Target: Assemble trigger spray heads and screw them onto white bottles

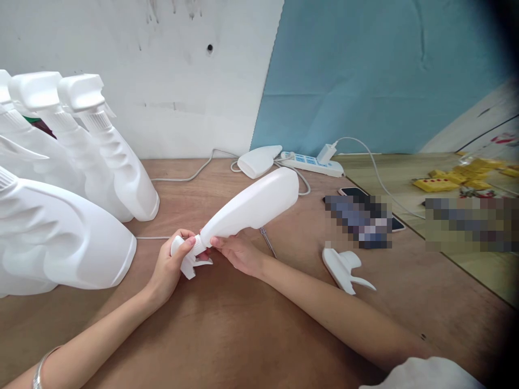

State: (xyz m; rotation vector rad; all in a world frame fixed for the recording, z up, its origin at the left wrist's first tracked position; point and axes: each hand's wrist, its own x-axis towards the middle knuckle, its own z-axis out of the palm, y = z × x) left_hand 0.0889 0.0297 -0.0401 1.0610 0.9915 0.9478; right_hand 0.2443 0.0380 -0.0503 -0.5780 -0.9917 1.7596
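The bottle lies tilted over the middle of the table, base toward 2 o'clock, neck toward 8 o'clock. The trigger head sits at the neck end.

Left hand: fingers curled and clamped on the trigger head, thumb on top. A bracelet shows on the left wrist at 7 o'clock.

Right hand: fingers closed around the bottle neck, just beside the trigger head, supporting the bottle from below.

At 9 to 10 o'clock, assembled spray bottles stand and lie in a group against the wall. At 4 o'clock of the hands, a loose trigger head lies on the table, well apart from both hands. At 12 o'clock, a second bottle lies beside a power strip with a plugged charger and cable. Near 2 o'clock lies a phone, partly blurred. At 3 o'clock, far right, yellow parts lie on an adjoining surface.
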